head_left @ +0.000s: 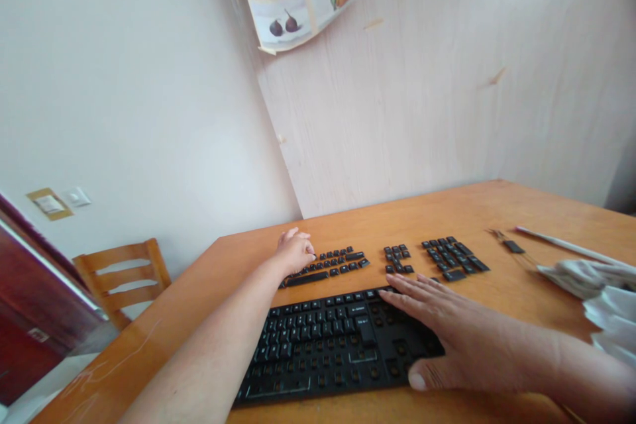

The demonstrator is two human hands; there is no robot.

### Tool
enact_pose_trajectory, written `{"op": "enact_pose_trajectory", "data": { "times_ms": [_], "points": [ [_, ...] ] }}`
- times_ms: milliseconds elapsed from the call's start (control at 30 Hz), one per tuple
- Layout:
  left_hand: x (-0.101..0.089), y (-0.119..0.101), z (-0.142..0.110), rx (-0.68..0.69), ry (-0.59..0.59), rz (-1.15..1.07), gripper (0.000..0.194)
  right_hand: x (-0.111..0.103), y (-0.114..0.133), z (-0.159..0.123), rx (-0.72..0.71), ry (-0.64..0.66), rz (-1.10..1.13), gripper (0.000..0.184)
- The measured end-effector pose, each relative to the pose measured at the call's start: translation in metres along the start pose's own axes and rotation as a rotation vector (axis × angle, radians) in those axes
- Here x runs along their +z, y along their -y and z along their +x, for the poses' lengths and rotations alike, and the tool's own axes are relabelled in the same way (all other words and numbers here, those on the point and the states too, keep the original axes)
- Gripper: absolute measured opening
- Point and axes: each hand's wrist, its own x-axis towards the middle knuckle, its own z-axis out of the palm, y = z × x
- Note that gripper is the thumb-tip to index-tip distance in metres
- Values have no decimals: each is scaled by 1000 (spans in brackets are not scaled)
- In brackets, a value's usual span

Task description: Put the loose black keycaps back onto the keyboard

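Note:
A black keyboard [318, 344] lies on the table in front of me. Its upper rows carry keycaps, while the lower rows and the number pad side show bare sockets. My right hand [437, 324] rests over the keyboard's right end, fingers stretched out and thumb at the front edge. Beyond the keyboard, my left hand [295, 250] reaches to the left end of a group of loose keycaps [342, 262], its fingers curled down; what is between the fingertips is hidden. Two more keycap groups, a small one [397, 258] and a number pad block [452, 255], are laid out to the right.
On the wooden table [497, 202], a tool with a dark middle [511, 245], a long pale stick [561, 242], a grey cloth [576, 275] and white paper [613, 318] lie at the right. A wooden chair [122, 271] stands left. Walls bound the far side.

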Motion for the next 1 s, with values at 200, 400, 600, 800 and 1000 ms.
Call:
{"op": "enact_pose_trajectory", "data": {
  "times_ms": [200, 400, 600, 800, 1000],
  "points": [
    [-17, -1, -16, 0, -100, 6, 15, -2, 3, 0, 0, 1, -19, 106],
    [-46, -10, -69, 54, -153, -63, 14, 0, -1, 3, -52, -44, -22, 104],
    [-63, -24, -135, 78, -129, -137, 9, 5, -9, 5, -55, -65, -64, 103],
    [-62, -33, -184, 83, -90, -166, 9, 3, -4, 5, -54, -54, -94, 102],
    [-56, -41, -202, 99, -75, -133, 9, 2, -4, 6, -60, -62, -92, 102]
  ]
}}
